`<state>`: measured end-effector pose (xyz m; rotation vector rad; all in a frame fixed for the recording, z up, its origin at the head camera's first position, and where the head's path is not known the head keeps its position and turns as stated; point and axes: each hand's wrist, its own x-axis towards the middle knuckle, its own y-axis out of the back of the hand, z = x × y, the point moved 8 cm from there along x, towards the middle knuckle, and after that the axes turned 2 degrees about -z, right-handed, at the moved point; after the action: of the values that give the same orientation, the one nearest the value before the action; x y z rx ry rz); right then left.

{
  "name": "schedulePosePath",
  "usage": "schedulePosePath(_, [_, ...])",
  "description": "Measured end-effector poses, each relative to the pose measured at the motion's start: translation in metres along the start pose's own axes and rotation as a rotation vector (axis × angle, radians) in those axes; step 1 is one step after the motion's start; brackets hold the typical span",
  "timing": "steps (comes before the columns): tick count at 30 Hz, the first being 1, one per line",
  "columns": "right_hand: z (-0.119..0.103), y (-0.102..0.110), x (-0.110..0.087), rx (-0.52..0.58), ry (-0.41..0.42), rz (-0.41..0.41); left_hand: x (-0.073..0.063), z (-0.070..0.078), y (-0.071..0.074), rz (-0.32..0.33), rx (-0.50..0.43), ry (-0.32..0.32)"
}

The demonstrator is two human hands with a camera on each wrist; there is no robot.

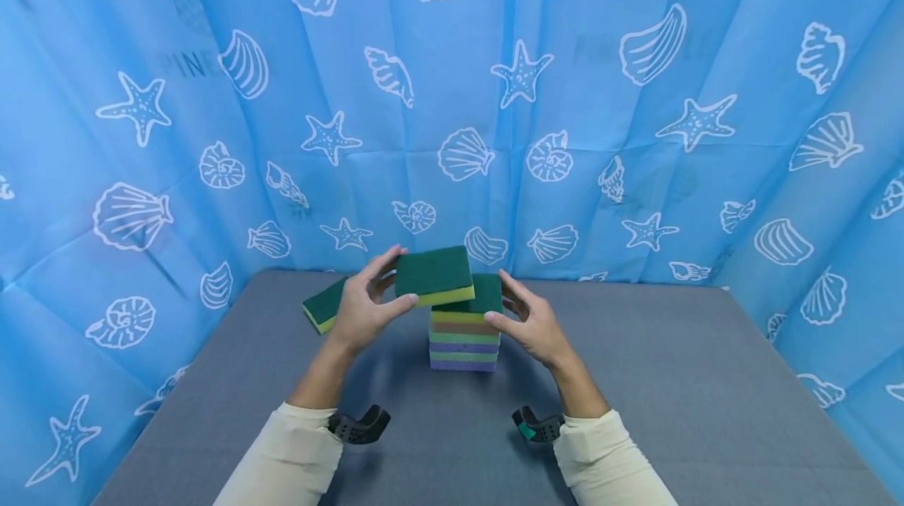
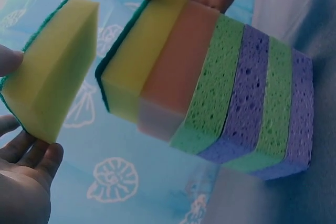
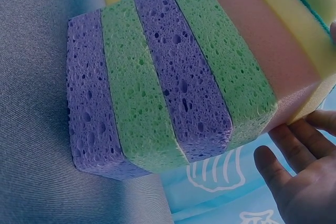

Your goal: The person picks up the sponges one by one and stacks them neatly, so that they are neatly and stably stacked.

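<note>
My left hand [image 1: 362, 308] grips a scouring sponge [image 1: 434, 271], yellow with a dark green top, by its left end. That sponge hangs just above a stack of sponges, overlapping it in the head view. On top of the stack lies another yellow and green scouring sponge [image 1: 487, 292]. Under it come a pink sponge [image 2: 181, 56], then green sponges [image 3: 215, 51] alternating with purple sponges [image 3: 181, 77]. At the stack's upper right, my right hand [image 1: 533, 327] holds the top scouring sponge, thumb at the near corner and fingers toward the far side.
Another yellow and green scouring sponge [image 1: 323, 307] lies on the grey table [image 1: 657, 380], left of the stack and partly behind my left hand. A blue curtain [image 1: 452, 98] with white shells and starfish hangs round the table's back and sides.
</note>
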<state>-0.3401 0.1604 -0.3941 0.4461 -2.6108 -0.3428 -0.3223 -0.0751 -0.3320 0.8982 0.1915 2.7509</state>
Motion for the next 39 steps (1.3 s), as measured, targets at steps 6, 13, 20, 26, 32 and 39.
schedulePosePath(6, [0.0,0.001,0.0,-0.001,-0.005,-0.002,0.008,-0.002,-0.012,-0.027,-0.014,0.005])
schedulePosePath(13, [-0.018,-0.002,0.0,-0.005,-0.009,-0.01,0.013,-0.006,-0.022,-0.05,-0.033,0.044])
schedulePosePath(20, [-0.038,-0.002,-0.003,-0.006,-0.014,-0.015,0.016,0.016,-0.035,-0.092,-0.038,0.065])
schedulePosePath(26, [-0.039,-0.003,-0.003,-0.007,-0.007,-0.015,0.018,0.017,-0.04,-0.104,-0.049,0.055])
schedulePosePath(32, [-0.038,-0.004,-0.002,0.0,0.002,-0.016,0.019,0.014,-0.042,-0.115,-0.058,0.06])
schedulePosePath(39, [-0.039,-0.003,-0.002,0.013,0.012,-0.012,0.02,0.014,-0.046,-0.135,-0.058,0.048])
